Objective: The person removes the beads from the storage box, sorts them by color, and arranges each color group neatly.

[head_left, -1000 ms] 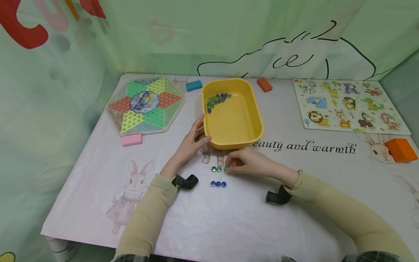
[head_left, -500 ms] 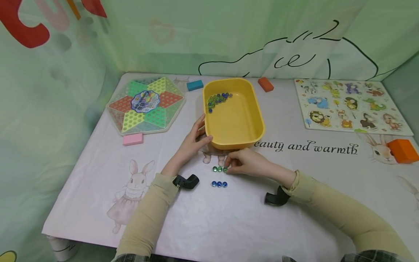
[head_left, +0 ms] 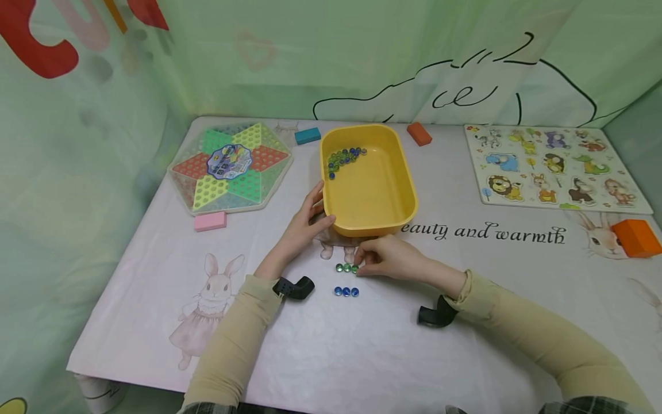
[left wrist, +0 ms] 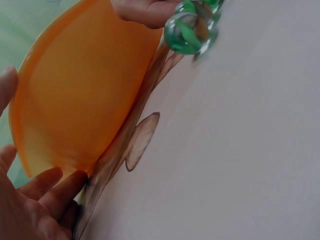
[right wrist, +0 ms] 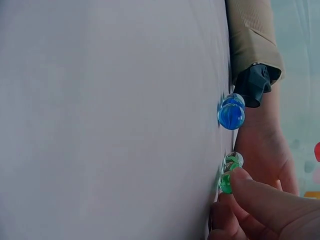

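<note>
My left hand (head_left: 302, 223) holds the yellow plastic tub (head_left: 369, 201) at its near left corner, with the thumb at the rim and the fingers along the outer wall. Just in front of the tub, my right hand (head_left: 390, 257) pinches a green marble (right wrist: 225, 183) between thumb and fingers. That marble is at the right end of a short row with two other green marbles (head_left: 343, 268). Nearer to me lies a parallel row of three blue marbles (head_left: 346, 292). Several green and blue marbles (head_left: 343, 157) are gathered in the tub's far left corner.
A Chinese checkers board (head_left: 230, 167) lies at the left, a pink block (head_left: 210, 221) at its near edge. Behind the tub are a blue block (head_left: 307, 135) and an orange-red block (head_left: 419, 134). An animal puzzle board (head_left: 555, 167) and an orange block (head_left: 636, 238) are at the right.
My right hand has shifted slightly left, bringing its green marble up against the other two. The left hand and the tub stay in place.
</note>
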Action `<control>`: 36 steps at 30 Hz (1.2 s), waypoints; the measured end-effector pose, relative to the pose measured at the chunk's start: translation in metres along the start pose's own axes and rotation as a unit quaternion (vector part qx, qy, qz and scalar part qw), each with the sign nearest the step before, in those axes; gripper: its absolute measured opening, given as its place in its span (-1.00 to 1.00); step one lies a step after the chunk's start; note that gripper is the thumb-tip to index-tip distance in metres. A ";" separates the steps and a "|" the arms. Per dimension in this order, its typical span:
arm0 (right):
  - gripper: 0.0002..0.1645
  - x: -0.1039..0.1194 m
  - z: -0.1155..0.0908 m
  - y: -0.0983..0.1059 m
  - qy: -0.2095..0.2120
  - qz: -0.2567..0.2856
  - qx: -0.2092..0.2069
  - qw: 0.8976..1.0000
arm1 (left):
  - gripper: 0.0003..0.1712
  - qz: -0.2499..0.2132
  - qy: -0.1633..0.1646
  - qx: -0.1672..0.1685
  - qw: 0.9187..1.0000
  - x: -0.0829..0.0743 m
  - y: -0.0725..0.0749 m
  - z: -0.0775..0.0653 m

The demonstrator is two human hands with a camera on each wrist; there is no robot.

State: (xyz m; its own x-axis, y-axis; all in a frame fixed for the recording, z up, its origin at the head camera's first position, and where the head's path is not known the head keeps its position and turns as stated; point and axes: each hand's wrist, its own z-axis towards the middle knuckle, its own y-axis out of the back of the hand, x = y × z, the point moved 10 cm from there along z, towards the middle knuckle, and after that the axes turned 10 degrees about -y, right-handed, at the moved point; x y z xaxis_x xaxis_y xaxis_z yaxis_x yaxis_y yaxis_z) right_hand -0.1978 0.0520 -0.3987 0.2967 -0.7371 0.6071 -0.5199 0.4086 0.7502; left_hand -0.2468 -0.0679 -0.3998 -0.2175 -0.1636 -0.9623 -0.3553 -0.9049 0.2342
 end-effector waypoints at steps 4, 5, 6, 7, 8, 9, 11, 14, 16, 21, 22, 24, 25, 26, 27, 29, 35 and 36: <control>-0.82 0.000 -0.001 0.000 0.004 0.003 0.003 1.000 | -0.15 0.000 0.003 0.004 1.000 -0.010 -0.001 -0.003; -0.82 0.000 -0.001 0.000 0.005 0.002 0.006 1.000 | -0.15 0.002 0.003 0.004 1.000 -0.011 -0.001 -0.003; -0.82 0.000 -0.002 0.001 0.003 0.000 0.010 1.000 | -0.15 0.003 0.003 0.004 1.000 -0.011 -0.001 -0.003; -0.81 0.000 -0.003 0.001 0.003 -0.002 0.014 1.000 | -0.15 0.003 0.002 0.004 1.000 -0.011 -0.001 -0.003; -0.81 0.000 -0.004 0.001 0.002 -0.007 0.018 1.000 | -0.16 0.004 0.002 0.004 1.000 -0.011 -0.001 -0.003; -0.81 0.000 -0.006 0.002 0.002 -0.012 0.022 1.000 | -0.16 0.005 0.002 0.004 1.000 -0.011 -0.001 -0.003; -0.81 0.002 -0.009 0.005 0.002 -0.028 0.028 0.999 | -0.16 0.005 0.003 0.004 1.000 -0.011 -0.001 -0.003; -0.80 0.008 -0.014 0.010 0.013 -0.044 0.034 0.998 | -0.16 0.006 0.006 0.003 1.000 -0.012 -0.001 -0.004; -0.78 0.015 -0.017 0.016 0.024 -0.043 0.039 0.998 | -0.16 0.007 0.008 0.003 1.000 -0.012 -0.001 -0.004; -0.75 0.037 -0.020 0.035 0.051 -0.019 0.050 0.997 | -0.15 0.003 0.008 0.002 1.000 -0.008 -0.001 -0.002; -0.75 0.041 -0.019 0.040 0.054 -0.010 0.052 0.997 | -0.15 0.002 0.007 0.001 1.000 -0.005 0.000 -0.001; -0.74 0.049 -0.014 0.050 0.061 0.000 0.052 0.997 | -0.15 0.001 0.003 -0.002 1.000 0.003 0.001 0.000; -0.73 0.052 -0.011 0.055 0.062 0.009 0.052 0.997 | -0.15 0.003 0.001 -0.003 1.000 0.007 0.001 0.002; -0.73 0.055 -0.007 0.061 0.062 0.018 0.052 0.997 | -0.15 0.003 -0.001 -0.005 1.000 0.011 0.002 0.003; -0.73 0.057 -0.003 0.066 0.063 0.026 0.050 0.996 | -0.15 0.003 -0.003 -0.005 1.000 0.015 0.002 0.004; -0.72 0.061 0.006 0.078 0.063 0.035 0.042 0.996 | -0.16 0.008 -0.009 -0.006 1.000 0.017 0.003 0.004; -0.73 0.059 0.037 0.104 0.039 0.074 0.023 0.996 | -0.16 0.015 -0.018 -0.003 1.000 0.019 0.002 0.004; -0.73 0.057 0.043 0.107 0.032 0.078 0.018 0.996 | -0.15 0.014 -0.019 -0.002 1.000 0.020 0.001 0.005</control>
State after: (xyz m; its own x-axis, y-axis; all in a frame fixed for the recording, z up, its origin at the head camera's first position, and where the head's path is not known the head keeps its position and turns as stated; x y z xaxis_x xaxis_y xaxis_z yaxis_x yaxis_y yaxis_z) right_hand -0.2708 0.0311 -0.2947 0.2593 -0.6305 0.7316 -0.5923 0.4945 0.6361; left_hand -0.2555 -0.0702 -0.4178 -0.2621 -0.1744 -0.9492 -0.3445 -0.9018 0.2608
